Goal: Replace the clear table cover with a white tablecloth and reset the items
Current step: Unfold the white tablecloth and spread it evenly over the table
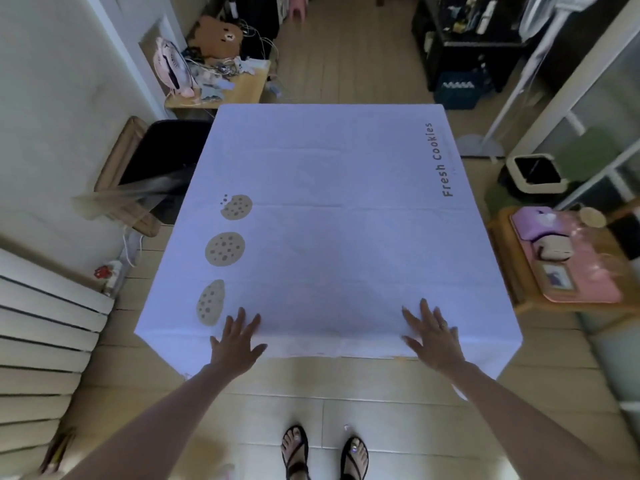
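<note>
A white tablecloth [329, 220] printed with three cookies and the words "Fresh Cookies" covers the whole table and hangs over its edges. My left hand [237, 337] lies flat on the cloth near the front edge, fingers spread. My right hand [433, 336] lies flat the same way further right. The clear table cover [128, 199] is draped over a black chair [162, 157] left of the table. The table's items sit on a pink tray [588, 292] on a small wooden stool [502, 268] to the right: a toast-shaped object [554, 251], a framed picture [557, 277] and clear glassware.
A cluttered low wooden table [242, 88] with a pink fan [171, 69] stands beyond the far left corner. A dark shelf unit [460, 57] and a litter box [535, 173] are at the back right. White slatted furniture [41, 334] is at my left. My sandalled feet [323, 452] are on the tile floor.
</note>
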